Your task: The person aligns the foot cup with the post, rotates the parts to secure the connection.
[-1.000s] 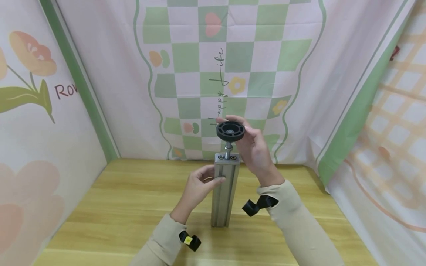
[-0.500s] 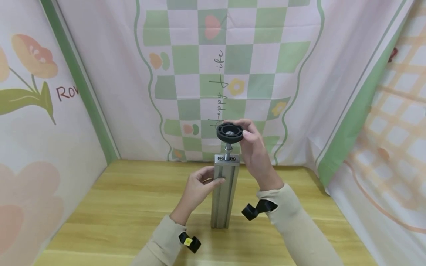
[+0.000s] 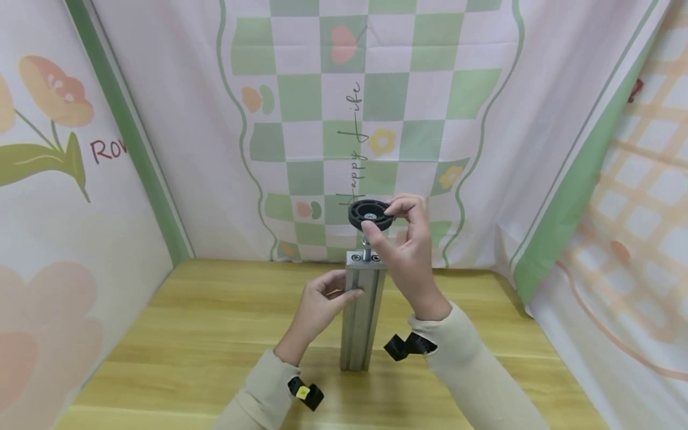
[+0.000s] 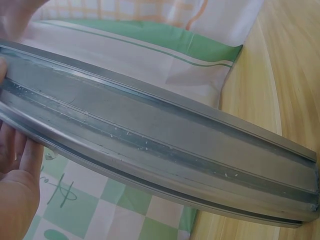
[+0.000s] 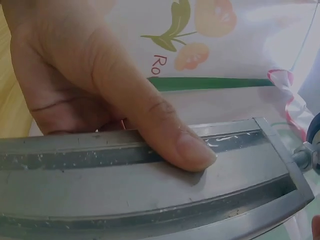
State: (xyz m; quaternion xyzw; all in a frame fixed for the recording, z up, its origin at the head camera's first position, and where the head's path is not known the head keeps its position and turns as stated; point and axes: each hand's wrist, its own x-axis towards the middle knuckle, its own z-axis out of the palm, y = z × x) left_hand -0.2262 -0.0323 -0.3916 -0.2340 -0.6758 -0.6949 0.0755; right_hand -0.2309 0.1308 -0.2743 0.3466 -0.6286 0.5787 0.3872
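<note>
An aluminium profile (image 3: 359, 322) stands upright on the table, grooved along its length, with an end plate (image 3: 366, 258) held by screws on top. From that plate rises a levelling foot (image 3: 357, 218), a black round pad on a threaded stem. My left hand (image 3: 318, 303) grips the profile's upper part; its thumb crosses the face, plain in the right wrist view on the profile (image 5: 150, 190). With thumb and fingers my right hand (image 3: 412, 257) pinches the pad's rim from the right. The left wrist view shows the profile (image 4: 160, 135) running down to the table, with the left hand (image 4: 20, 190) beside it.
The wood-grain table (image 3: 215, 334) reaches to a patterned cloth backdrop (image 3: 301, 95). Cloth walls flank it, with a flowered one (image 3: 43, 209) on the left and a checked one (image 3: 639, 239) on the right. Black camera mounts (image 3: 408, 346) sit on both wrists.
My right hand has shifted round the pad, its thumb swinging forward and left to the front of the rim while the wrist dropped slightly. The left hand keeps its grip on the profile.
</note>
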